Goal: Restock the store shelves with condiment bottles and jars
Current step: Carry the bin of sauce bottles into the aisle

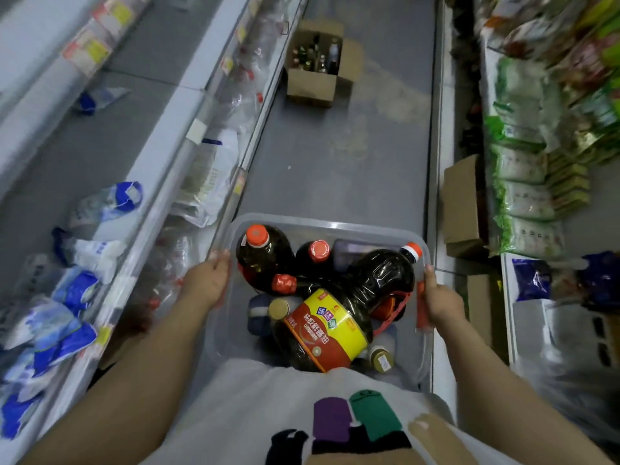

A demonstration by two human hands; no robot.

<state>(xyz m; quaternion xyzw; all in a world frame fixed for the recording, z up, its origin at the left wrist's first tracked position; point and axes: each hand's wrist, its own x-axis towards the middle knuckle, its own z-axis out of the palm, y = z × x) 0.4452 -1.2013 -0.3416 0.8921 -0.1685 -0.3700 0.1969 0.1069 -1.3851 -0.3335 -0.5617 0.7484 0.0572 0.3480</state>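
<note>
A clear plastic bin holding condiment bottles, with a large soy sauce jug lying on top, is being carried at waist level in a store aisle, likely toward a shelf; setting it down comes next. The left hand and right hand are gripping opposite rims, forearms angling inward

Clear smooth plastic bin, glossy dark plastic bottle, matt brown cardboard box, dull grey floor
</note>
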